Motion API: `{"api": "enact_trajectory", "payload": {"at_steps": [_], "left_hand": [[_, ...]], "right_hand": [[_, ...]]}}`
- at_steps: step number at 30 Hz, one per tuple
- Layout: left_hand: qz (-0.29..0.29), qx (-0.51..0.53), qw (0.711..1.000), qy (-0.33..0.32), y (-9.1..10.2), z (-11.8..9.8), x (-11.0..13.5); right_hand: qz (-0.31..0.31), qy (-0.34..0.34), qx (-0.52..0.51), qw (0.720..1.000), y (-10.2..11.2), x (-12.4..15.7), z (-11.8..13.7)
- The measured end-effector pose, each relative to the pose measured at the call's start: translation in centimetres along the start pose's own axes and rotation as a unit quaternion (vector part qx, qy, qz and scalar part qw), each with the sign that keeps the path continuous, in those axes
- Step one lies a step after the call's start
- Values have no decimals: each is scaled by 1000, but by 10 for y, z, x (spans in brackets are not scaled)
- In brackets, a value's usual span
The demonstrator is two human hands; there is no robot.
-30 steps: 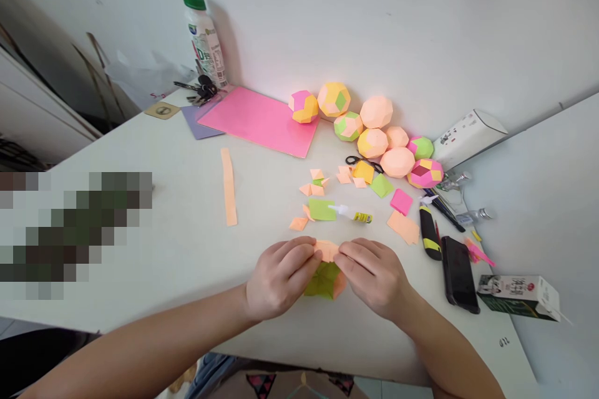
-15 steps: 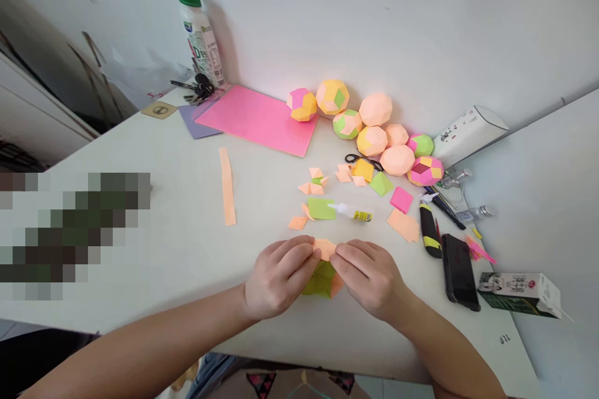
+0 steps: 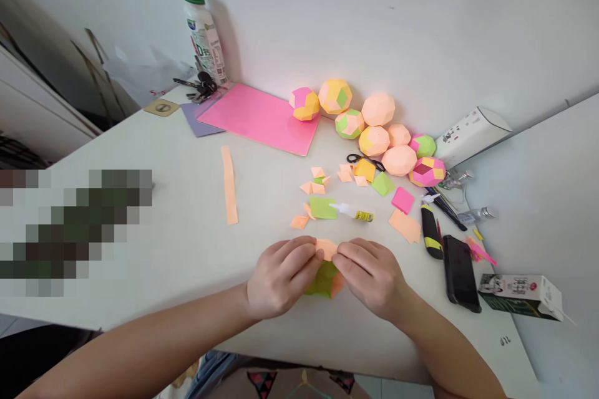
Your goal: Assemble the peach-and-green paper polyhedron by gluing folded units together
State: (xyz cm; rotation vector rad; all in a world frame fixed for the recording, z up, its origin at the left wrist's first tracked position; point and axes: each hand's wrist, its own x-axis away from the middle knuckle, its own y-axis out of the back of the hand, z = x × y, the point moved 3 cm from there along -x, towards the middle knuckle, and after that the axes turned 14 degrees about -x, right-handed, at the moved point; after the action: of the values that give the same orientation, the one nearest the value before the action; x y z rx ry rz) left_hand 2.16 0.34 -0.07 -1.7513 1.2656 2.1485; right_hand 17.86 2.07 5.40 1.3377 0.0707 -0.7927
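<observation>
Between my two hands is a small peach folded paper piece (image 3: pixel 326 249). My left hand (image 3: pixel 283 274) pinches its left end between thumb and fingers. Its right end is pinched by my right hand (image 3: pixel 372 274). Just below, partly hidden by my fingers, a green and peach paper shape (image 3: pixel 322 282) rests on the table. Beyond my hands lie a green paper rectangle (image 3: pixel 322 207), a glue tube (image 3: pixel 355 212) with its nozzle over that paper, and a folded peach piece (image 3: pixel 299 222). More small peach folded pieces (image 3: pixel 318 188) sit farther back.
Several paper balls (image 3: pixel 399 160) cluster at the wall beside a pink sheet (image 3: pixel 262 118). A peach strip (image 3: pixel 229 184) lies left. Black-handled scissors (image 3: pixel 365 162), a yellow-black cutter (image 3: pixel 431 230), a phone (image 3: pixel 460 273) and a carton (image 3: pixel 520 295) are right. A bottle (image 3: pixel 204 37) stands back left.
The view has shifted very slightly. Both hands keep the same pinch on the peach paper piece, and nothing on the table has visibly moved.
</observation>
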Motion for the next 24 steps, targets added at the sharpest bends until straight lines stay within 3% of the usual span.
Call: {"api": "enact_trajectory", "payload": {"at_steps": [6, 19, 21, 24], "left_hand": [[-7, 2, 1000, -6, 2, -1, -5], [-48, -2, 998, -48, 9, -1, -2], [-58, -6, 997, -48, 9, -1, -3], [-64, -17, 997, -48, 9, 0, -3]], "right_hand": [[16, 10, 12, 1000, -3, 1, 1], [-59, -14, -99, 993, 5, -2, 1], [-63, -47, -115, 990, 6, 1, 1], [-86, -165, -183, 965, 7, 5, -1]]}}
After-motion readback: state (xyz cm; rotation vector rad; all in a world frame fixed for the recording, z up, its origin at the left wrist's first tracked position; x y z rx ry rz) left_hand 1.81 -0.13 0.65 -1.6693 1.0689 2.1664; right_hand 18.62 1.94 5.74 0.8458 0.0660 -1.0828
